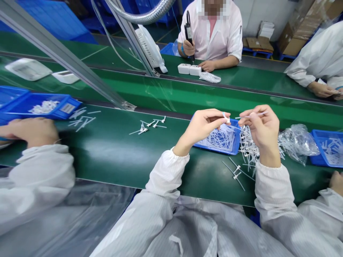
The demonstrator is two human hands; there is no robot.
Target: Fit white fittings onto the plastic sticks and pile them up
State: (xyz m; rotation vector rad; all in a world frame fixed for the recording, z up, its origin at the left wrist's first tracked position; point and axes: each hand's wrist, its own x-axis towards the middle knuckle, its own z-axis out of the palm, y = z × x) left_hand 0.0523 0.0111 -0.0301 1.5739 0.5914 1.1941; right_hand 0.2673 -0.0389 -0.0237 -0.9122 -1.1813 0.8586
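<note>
Between thumb and fingers, my left hand (204, 125) pinches a small white connector (227, 120) above a blue tray (235, 148) of thin clear tubes (219, 138). Just to its right, my right hand (261, 128) is closed on a thin translucent tube (261, 114), and the two hands are apart. Beneath and beside my right hand lies a heap of white connectors with tubes (248, 144). Several more tubed pieces (235, 175) rest on the green work surface (206, 175) in front of the tray.
Small tubed pieces (143, 128) lie left of centre. A blue bin (64, 110) of white parts stands far left, near a co-worker's hand (40, 130). At right are a clear plastic bag (298, 142) and another blue bin (316, 150). A metal post (88, 76) slants across the left.
</note>
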